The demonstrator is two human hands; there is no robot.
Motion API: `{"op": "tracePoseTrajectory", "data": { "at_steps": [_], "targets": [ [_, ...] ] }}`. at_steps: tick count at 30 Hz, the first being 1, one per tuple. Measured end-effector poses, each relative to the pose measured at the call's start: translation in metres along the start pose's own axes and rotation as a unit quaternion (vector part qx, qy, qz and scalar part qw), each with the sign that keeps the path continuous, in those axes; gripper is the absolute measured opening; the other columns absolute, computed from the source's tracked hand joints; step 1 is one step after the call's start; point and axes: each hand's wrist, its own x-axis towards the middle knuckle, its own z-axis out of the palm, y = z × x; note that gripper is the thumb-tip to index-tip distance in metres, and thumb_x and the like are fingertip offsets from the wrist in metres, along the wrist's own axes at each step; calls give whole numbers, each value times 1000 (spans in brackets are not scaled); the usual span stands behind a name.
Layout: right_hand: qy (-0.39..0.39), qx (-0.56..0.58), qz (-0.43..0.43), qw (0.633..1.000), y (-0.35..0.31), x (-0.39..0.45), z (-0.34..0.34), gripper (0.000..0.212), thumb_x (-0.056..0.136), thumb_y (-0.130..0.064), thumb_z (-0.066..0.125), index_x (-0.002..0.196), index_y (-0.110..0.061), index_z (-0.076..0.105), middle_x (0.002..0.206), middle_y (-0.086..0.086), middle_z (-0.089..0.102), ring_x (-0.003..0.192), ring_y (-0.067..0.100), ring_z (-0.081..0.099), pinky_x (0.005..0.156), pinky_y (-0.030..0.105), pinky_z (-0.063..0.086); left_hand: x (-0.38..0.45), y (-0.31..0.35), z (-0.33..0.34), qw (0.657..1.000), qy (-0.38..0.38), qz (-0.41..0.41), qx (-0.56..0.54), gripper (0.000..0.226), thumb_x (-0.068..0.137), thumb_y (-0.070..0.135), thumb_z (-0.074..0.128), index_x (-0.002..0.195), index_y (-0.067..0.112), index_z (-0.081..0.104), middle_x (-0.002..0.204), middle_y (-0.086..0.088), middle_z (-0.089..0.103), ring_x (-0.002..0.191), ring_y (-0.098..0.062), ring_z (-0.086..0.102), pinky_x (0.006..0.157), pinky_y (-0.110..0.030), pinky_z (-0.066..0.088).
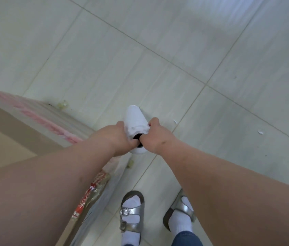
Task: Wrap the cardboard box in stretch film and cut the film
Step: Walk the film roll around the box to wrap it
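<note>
A large cardboard box [3, 137] with red print stands on the floor at the left, and its side is covered in clear stretch film [97, 194]. Just right of the box's corner I hold a white roll of stretch film [135, 119] upright, its dark core hole facing me. My left hand [115, 137] grips the roll's near end from the left. My right hand [155, 135] grips it from the right, thumb at the core. Film runs from the roll down toward the box's side; the exact join is hidden by my left arm.
Pale tiled floor [193, 50] spreads ahead and to the right. My feet in silver sandals [131, 215] and white socks stand beside the box's wrapped side. Small scraps of film and paper [63, 104] lie on the tiles near the box.
</note>
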Motion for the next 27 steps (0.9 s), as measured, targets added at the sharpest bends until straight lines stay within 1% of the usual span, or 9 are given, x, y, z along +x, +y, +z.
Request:
{"op": "tracePoseTrajectory", "data": {
  "at_steps": [2,5,9,12,14,16,18,21,27],
  "targets": [
    [2,-30,-8,1000,-4,3,-2,48,90,-34,51,130,-16,31,100,5,55,96,29,58,84,40,49,6,0,-1,998,-26,-17,-54,43,84,50,55,107,14,50,89,-1,60,80,-22,55,64,-29,42],
    [39,-120,-40,991,-18,8,-11,49,90,-42,50,128,-18,32,92,1,52,91,28,57,82,41,47,14,-1,-13,998,42,3,-47,25,85,35,54,84,11,57,71,-1,56,70,-22,53,54,-27,35],
    [78,-201,-89,972,-49,18,-28,47,86,-43,54,123,-23,34,106,0,49,92,25,53,80,41,45,21,-8,-43,984,168,57,28,15,87,30,51,90,17,54,70,4,50,72,-21,51,58,-28,33],
    [28,-163,-63,984,-68,30,-35,44,86,-37,53,121,-20,36,110,0,54,93,23,54,86,43,49,30,-13,-58,961,222,131,104,16,87,28,47,99,20,54,66,6,48,68,-22,50,50,-28,25],
    [29,-128,-44,990,-78,37,-41,46,87,-33,51,127,-16,35,108,3,54,91,25,54,81,38,48,39,-18,-66,951,255,155,82,24,89,34,45,109,23,53,75,5,57,73,-23,55,54,-29,35],
    [41,-109,-27,993,-89,44,-47,47,89,-28,50,131,-14,34,106,6,55,92,27,54,77,36,45,43,-25,-74,968,232,97,-19,41,88,46,48,121,23,49,88,3,63,81,-23,61,66,-35,50],
    [49,-74,-4,996,-102,51,-52,48,89,-24,51,132,-13,34,117,10,57,99,29,59,82,37,49,46,-29,-79,985,111,0,-131,54,83,59,52,120,19,48,88,2,63,82,-21,62,74,-36,53],
    [30,9,29,999,-122,59,-51,49,90,-22,51,135,-12,34,122,12,56,96,33,66,81,39,55,53,-36,-91,931,-17,-71,-357,41,83,49,60,97,10,62,86,-5,70,80,-23,69,78,-33,51],
    [-26,23,35,999,-166,73,-48,42,92,-29,49,128,-10,41,96,15,72,79,26,70,52,26,38,78,-65,-138,981,153,-41,-112,34,80,39,56,59,13,48,58,-1,51,52,-19,47,49,-25,31]
  ]
}}
